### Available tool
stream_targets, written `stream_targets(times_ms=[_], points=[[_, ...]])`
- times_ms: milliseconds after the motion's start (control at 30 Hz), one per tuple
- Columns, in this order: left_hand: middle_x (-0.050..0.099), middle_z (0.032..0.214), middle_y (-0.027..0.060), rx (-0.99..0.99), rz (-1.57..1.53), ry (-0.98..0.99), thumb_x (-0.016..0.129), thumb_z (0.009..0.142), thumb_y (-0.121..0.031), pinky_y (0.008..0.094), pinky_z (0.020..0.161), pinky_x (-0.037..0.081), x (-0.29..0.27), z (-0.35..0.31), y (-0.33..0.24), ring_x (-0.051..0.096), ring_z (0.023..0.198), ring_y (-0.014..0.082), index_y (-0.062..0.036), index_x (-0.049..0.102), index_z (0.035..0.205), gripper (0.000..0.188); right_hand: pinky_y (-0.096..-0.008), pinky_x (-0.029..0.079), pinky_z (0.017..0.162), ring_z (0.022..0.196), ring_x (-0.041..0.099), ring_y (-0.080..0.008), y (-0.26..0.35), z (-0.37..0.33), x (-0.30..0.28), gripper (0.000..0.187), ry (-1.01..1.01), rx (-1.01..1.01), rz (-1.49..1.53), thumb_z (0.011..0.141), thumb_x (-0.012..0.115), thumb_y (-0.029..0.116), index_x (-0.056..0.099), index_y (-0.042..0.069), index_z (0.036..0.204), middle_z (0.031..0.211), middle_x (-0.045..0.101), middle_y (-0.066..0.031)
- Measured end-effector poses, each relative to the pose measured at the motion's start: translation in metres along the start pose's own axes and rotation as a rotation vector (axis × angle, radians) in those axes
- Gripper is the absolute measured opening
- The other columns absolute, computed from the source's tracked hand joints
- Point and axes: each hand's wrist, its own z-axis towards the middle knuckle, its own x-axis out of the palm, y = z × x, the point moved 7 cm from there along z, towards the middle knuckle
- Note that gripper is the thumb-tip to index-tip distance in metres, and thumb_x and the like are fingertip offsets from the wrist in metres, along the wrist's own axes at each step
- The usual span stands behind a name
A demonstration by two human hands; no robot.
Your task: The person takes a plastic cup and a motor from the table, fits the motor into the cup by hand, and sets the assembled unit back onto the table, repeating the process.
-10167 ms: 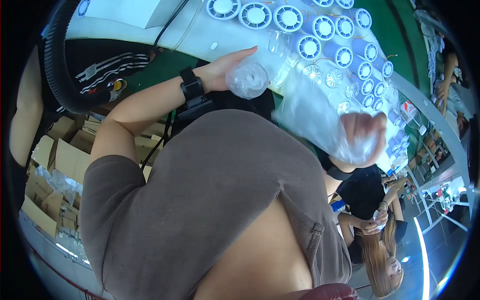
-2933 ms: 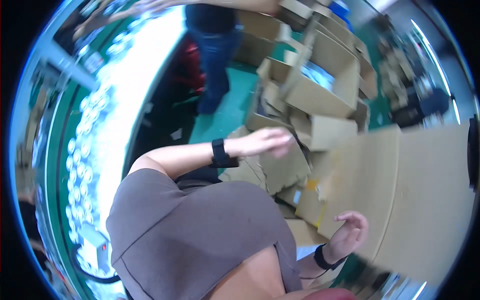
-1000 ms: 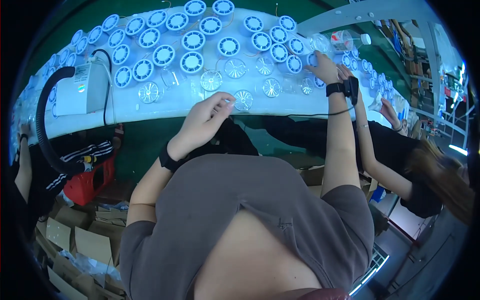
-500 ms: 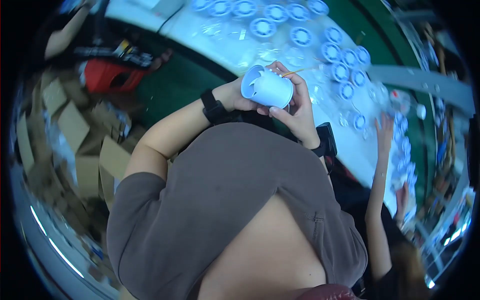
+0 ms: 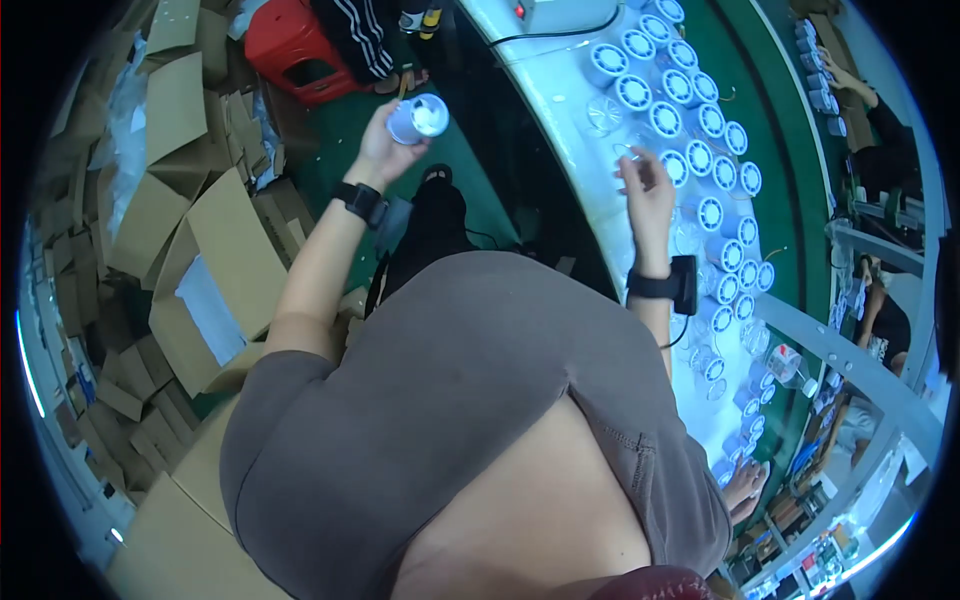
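Note:
Out over the floor, away from the table, my left hand point(image 5: 380, 145) is wrapped round a pale plastic cup point(image 5: 404, 125). The cup is tilted, its round end facing up, with something white showing inside. Above the table's near edge hovers my right hand point(image 5: 648, 190), its fingers loosely curled and apart, with no held thing visible. Close by its fingertips are a clear plastic cup point(image 5: 603, 115) and several white cylinders with slotted round tops, one of them a slotted cylinder point(image 5: 673, 168) just right of the fingers.
Open cardboard boxes point(image 5: 215, 290) and flattened cardboard crowd the left. A red stool point(image 5: 300, 55) stands beyond my left hand, near another person's striped trouser leg point(image 5: 358, 40). A grey metal bar point(image 5: 850, 350) crosses at right. Another person's hand point(image 5: 745, 488) rests by the table's lower end.
The view has swung round. My right hand has let go of the cup and moved over the table, while my left hand has carried the cup leftward, out over the floor.

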Motion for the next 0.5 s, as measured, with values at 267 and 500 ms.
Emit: stream_targets(times_ms=[267,500], points=[[0.046,0.059,0.0038,0.173,0.406,-0.409,0.031,0.081,-0.051,0.0212,0.028,0.021,-0.098,0.134,-0.084,0.038,0.038,0.0121,-0.0095,0.049,0.086,0.045,-0.0338,0.045,0.057,0.071,0.055,-0.0251,0.045,0.05,0.048,0.048,-0.368,-0.128,-1.214,0.069,0.06,0.04,0.051,0.006,0.102,0.085,0.055,-0.0131],[0.049,0.064,0.0038,-0.008,0.585,-0.294,0.032,0.081,-0.042,0.0244,0.041,0.034,-0.093,0.14,-0.067,0.046,0.052,0.0135,-0.0074,0.052,0.082,0.04,-0.0337,0.044,0.057,0.07,0.055,-0.0247,0.019,0.045,0.045,0.052,-0.27,0.216,0.044,0.07,0.056,0.045,0.051,0.002,0.097,0.086,0.055,-0.0157]])
